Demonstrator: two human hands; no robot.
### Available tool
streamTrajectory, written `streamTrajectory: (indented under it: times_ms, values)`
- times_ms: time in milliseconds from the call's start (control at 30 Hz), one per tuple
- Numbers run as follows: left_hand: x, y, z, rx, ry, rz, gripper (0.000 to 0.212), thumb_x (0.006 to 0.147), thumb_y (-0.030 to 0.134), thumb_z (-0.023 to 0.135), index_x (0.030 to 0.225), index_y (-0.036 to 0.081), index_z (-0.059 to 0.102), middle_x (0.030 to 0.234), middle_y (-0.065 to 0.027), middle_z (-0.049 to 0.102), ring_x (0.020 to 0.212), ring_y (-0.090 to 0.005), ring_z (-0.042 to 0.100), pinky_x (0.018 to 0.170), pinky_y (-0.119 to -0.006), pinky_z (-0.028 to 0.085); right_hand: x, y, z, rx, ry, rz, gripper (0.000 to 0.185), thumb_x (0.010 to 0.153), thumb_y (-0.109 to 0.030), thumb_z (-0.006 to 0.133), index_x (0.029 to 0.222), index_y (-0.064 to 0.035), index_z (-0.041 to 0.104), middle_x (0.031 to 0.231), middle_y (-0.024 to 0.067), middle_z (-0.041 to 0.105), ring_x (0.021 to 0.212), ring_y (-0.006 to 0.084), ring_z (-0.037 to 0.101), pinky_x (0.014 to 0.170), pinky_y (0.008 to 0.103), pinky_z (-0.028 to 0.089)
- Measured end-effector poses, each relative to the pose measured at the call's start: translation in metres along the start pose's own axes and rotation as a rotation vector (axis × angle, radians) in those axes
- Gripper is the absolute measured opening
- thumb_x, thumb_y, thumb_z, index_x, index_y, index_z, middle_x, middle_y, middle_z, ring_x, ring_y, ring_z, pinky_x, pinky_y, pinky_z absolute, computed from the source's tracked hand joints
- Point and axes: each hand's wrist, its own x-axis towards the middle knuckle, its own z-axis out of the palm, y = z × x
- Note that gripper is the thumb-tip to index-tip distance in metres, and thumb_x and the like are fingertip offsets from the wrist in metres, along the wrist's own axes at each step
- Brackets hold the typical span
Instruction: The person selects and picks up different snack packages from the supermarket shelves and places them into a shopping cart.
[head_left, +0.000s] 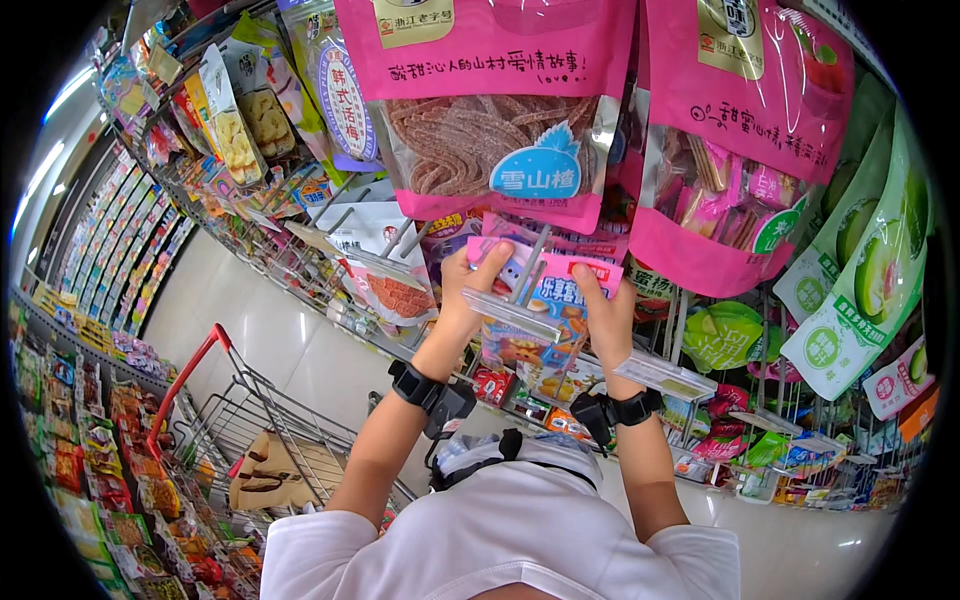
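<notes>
A pink and blue snack pouch (559, 300) is between my two hands at a wire display rack. My left hand (469, 285) grips its upper left corner, thumb on the front. On the upper right corner my right hand (609, 319) holds it the same way. Metal hooks and a clear price-tag holder (510, 313) stand out in front of the pouch and cover part of it. Above my hands hangs a large pink bag of sugared strips (491, 142). Another pink bag with small wrapped pieces (739, 195) hangs to its right.
Green fruit pouches (862, 300) and a round green packet (724, 335) hang at the right. A white pouch (386, 285) hangs left of my hands. A wire shopping cart with a red handle (176, 379) stands at the left, a tan bag (274, 472) in it. Packed snack shelves line the far left.
</notes>
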Motion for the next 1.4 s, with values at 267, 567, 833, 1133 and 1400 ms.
streamTrajectory:
  times_ms: [267,567,833,1133,1400]
  values:
    - [0.034,-0.007,0.015,0.068,-0.065,0.123,0.014,0.076,0.016,0.059,0.074,0.002,0.056,0.064,0.0029,0.053,0.056,-0.0021,0.045,0.049,-0.018,0.036,0.029,0.019,-0.002,0.127,0.078,-0.072,0.028,0.074,-0.014,0.060,0.095,-0.0001,0.051,0.087,0.0044,0.054,0.081,0.0129,0.050,0.075,0.0267,0.038]
    - [0.010,-0.045,-0.009,0.070,0.046,0.101,0.030,0.076,0.019,0.060,0.094,-0.002,0.050,0.075,-0.0040,0.056,0.064,-0.0060,0.050,0.051,-0.018,0.038,-0.023,0.059,-0.025,0.027,0.077,-0.056,0.033,0.075,-0.010,0.059,0.103,0.0008,0.046,0.092,0.0072,0.053,0.089,0.0141,0.050,0.076,0.0262,0.040]
    - [-0.055,-0.071,-0.077,0.181,-0.155,-0.179,0.027,0.075,0.015,0.058,0.093,-0.004,0.050,0.083,-0.0069,0.057,0.078,-0.0112,0.053,0.068,-0.023,0.043,-0.097,0.070,-0.055,-0.294,0.199,0.083,0.016,0.078,-0.006,0.055,0.090,-0.0014,0.045,0.081,0.0024,0.049,0.079,0.0077,0.049,0.069,0.0200,0.039]
    - [-0.198,-0.076,-0.184,0.164,0.009,-0.565,0.030,0.076,0.023,0.055,0.096,0.000,0.052,0.083,-0.0048,0.056,0.072,-0.0117,0.053,0.065,-0.025,0.043,-0.144,0.075,0.029,-0.097,-0.349,0.423,0.011,0.079,-0.004,0.051,0.088,0.0003,0.048,0.073,0.0032,0.051,0.063,0.0087,0.050,0.059,0.0209,0.041]
    - [-0.345,-0.053,-0.256,0.007,0.570,-0.521,0.033,0.076,0.029,0.053,0.096,0.004,0.052,0.085,-0.0032,0.056,0.071,-0.0121,0.054,0.062,-0.023,0.040,-0.187,0.082,0.155,-0.024,-0.989,0.479,0.014,0.079,-0.004,0.050,0.092,0.0006,0.048,0.073,0.0026,0.051,0.066,0.0088,0.051,0.060,0.0208,0.041]
